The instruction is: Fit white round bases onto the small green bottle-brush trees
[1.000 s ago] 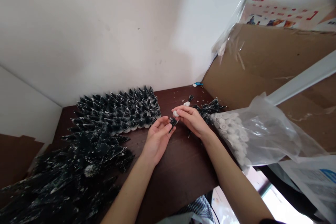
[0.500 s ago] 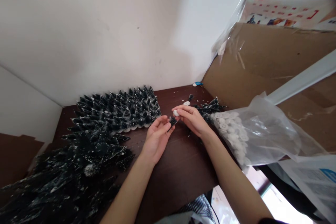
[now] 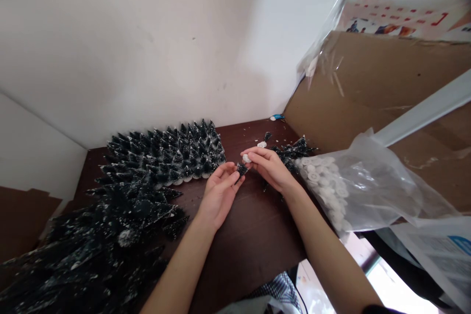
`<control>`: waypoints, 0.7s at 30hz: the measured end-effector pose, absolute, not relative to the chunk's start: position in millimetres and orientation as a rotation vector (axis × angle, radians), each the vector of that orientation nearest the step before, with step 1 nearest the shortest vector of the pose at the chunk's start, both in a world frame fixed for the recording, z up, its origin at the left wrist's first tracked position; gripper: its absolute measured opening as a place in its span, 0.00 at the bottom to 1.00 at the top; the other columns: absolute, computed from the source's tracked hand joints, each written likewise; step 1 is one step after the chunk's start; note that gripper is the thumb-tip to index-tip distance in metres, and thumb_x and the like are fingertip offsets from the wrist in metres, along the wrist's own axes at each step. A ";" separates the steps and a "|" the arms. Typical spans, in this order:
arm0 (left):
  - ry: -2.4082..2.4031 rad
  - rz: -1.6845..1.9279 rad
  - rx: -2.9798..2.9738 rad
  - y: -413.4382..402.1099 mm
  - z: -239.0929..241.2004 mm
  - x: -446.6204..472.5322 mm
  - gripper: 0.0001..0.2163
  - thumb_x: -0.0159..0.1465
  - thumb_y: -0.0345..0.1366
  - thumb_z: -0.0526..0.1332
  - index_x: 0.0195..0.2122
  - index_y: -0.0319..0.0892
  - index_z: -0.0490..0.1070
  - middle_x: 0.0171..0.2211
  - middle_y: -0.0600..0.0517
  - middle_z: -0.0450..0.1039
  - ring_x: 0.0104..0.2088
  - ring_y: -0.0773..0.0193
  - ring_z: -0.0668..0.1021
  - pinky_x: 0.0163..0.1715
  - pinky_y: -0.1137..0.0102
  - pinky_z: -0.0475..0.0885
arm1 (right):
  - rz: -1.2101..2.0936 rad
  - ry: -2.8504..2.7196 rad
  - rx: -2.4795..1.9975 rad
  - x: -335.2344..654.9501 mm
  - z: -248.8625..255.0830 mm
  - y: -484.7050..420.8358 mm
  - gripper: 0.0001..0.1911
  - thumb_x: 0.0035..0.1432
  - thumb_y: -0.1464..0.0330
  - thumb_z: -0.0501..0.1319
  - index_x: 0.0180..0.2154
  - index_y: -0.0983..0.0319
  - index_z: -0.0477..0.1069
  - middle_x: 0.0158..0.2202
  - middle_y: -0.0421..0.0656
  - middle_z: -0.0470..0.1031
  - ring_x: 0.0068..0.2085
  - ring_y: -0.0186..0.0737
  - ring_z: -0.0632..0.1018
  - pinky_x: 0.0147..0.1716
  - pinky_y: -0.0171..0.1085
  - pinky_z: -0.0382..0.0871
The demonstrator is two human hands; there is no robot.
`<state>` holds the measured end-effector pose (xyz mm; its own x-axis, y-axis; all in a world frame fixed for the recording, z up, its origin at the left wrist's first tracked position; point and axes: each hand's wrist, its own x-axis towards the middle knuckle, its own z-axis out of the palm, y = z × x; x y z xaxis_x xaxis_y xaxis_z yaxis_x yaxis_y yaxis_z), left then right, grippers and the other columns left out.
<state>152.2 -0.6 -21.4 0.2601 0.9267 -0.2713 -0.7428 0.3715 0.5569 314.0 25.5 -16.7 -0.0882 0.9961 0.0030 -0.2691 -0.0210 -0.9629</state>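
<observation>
Between the fingers of my left hand (image 3: 221, 191) is a small dark green miniature tree (image 3: 241, 169) with white flecks. My right hand (image 3: 270, 169) pinches a round white base (image 3: 246, 158) right beside the tree's lower end. Whether the two parts touch is hard to make out. Left of my hands, upright miniature trees (image 3: 172, 149) stand packed in rows, with white bases showing along the front edge. Behind my right hand lie a loose white base (image 3: 262, 144) and a small dark tree piece (image 3: 268, 136). More loose trees (image 3: 294, 149) lie to the right, partly hidden by that hand.
A clear plastic bag (image 3: 368, 186) spills many white bases (image 3: 324, 184) at the right. A big heap of loose trees (image 3: 110, 225) covers the table's left front. A cardboard box (image 3: 386, 83) stands on the right, and a wall (image 3: 165, 49) closes off the back of the brown table (image 3: 253, 235).
</observation>
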 end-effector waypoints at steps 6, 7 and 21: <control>0.622 1.158 0.348 -1.2 -21.7 152.2 0.15 0.45 0.25 0.76 0.33 0.39 0.78 0.35 0.54 0.75 0.38 0.69 0.77 0.46 0.69 0.74 | 1.401 -1.079 -0.965 312.8 -15.4 25.4 0.11 0.51 0.61 0.73 0.36 0.59 0.83 0.36 0.41 0.81 0.34 0.33 0.75 0.38 0.34 0.69; 0.624 1.160 0.347 -1.2 -21.8 152.2 0.15 0.45 0.25 0.76 0.33 0.39 0.78 0.35 0.54 0.75 0.38 0.69 0.77 0.46 0.69 0.74 | 1.400 -1.088 -0.965 312.9 -15.3 25.2 0.11 0.51 0.61 0.73 0.36 0.59 0.83 0.36 0.41 0.81 0.35 0.33 0.75 0.38 0.34 0.68; 0.634 1.157 0.333 -1.4 -20.3 152.5 0.16 0.44 0.24 0.77 0.33 0.39 0.78 0.34 0.54 0.75 0.37 0.70 0.77 0.44 0.70 0.75 | 1.381 -1.174 -0.980 315.5 -17.5 25.7 0.10 0.53 0.61 0.72 0.37 0.58 0.83 0.36 0.41 0.81 0.35 0.33 0.75 0.39 0.35 0.68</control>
